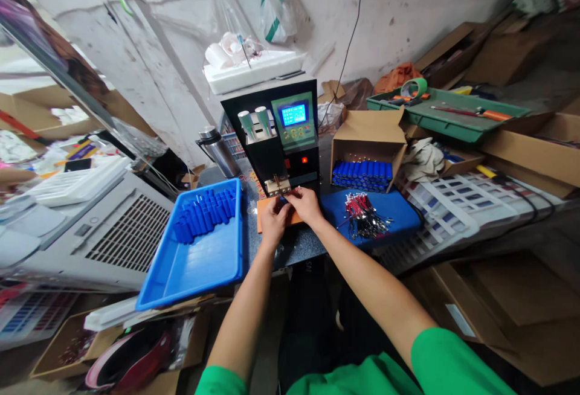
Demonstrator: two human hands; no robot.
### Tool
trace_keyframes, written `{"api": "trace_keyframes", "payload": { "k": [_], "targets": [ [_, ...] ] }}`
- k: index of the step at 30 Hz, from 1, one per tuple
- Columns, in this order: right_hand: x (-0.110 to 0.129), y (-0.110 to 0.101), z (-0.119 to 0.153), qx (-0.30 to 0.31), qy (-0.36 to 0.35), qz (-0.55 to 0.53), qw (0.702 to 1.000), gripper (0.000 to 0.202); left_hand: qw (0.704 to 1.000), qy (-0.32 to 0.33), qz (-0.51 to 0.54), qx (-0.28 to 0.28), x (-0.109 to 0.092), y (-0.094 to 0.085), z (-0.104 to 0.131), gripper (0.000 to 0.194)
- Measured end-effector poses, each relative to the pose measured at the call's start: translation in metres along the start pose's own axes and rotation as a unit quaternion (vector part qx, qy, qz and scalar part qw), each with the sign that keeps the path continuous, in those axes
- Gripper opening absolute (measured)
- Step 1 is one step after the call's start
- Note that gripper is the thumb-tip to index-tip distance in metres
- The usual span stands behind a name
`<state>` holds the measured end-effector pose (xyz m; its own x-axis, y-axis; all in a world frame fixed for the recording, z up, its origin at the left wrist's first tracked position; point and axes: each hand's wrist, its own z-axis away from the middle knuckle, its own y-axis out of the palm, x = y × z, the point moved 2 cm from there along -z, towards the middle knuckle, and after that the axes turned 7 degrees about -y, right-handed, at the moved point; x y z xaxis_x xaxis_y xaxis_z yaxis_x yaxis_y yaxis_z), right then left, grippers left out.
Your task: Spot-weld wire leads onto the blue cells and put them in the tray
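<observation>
Your left hand is at the front edge of the machine, over the orange block, its fingers curled in close together. Your right hand meets it from 3 o'clock, thumb and fingers drawn nearly together just beside the metal tip; you can't tell what either hand grips, as any piece there is too small to see. The machine stands at 12 o'clock, its screen lit. Between 8 and 9 o'clock, blue tubes lie in the blue tray. Red and black wires are heaped at 3 o'clock, and at 2 o'clock a cardboard box holds more blue tubes.
</observation>
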<state>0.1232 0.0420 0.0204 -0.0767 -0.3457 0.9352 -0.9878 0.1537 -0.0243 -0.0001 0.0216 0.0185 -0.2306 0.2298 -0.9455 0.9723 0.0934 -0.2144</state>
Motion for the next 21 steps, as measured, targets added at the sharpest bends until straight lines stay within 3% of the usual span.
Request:
{"api": "trace_keyframes", "payload": {
  "k": [21],
  "targets": [
    [-0.002, 0.0002, -0.002, 0.001, -0.008, -0.004, 1.0, 0.013, 1.0, 0.005, 0.003, -0.003, 0.0026, 0.0005, -0.0011, 0.03]
  ]
}}
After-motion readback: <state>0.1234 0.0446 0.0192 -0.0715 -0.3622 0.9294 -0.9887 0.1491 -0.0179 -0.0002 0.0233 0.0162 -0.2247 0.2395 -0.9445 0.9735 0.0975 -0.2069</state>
